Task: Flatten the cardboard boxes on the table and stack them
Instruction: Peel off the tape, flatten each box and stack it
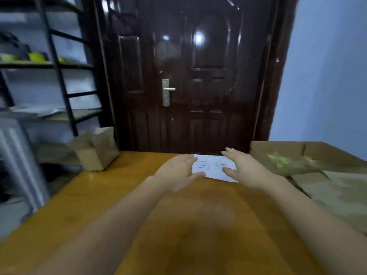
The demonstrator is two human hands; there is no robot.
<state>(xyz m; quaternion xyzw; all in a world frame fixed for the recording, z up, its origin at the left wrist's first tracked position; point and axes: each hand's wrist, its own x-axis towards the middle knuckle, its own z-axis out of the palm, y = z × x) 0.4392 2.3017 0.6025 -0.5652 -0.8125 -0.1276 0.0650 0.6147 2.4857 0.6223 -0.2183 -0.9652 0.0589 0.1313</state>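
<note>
A small brown cardboard box [97, 150] stands upright with its flaps open on the far left corner of the orange wooden table [111, 205]. Larger cardboard boxes [309, 163] lie along the table's right side, partly flattened and blurred. A white sheet of paper [213, 167] with handwriting lies at the far middle edge. My left hand [178, 171] and my right hand [242, 167] reach out on either side of the paper with fingers straight, holding nothing. Their thumbs lie at the paper's near edge.
A dark wooden door [188, 76] with a metal handle [167, 90] stands right behind the table. Black metal shelving [57, 66] with green items fills the left. A shiny metal cylinder [19, 165] stands at the left of the table.
</note>
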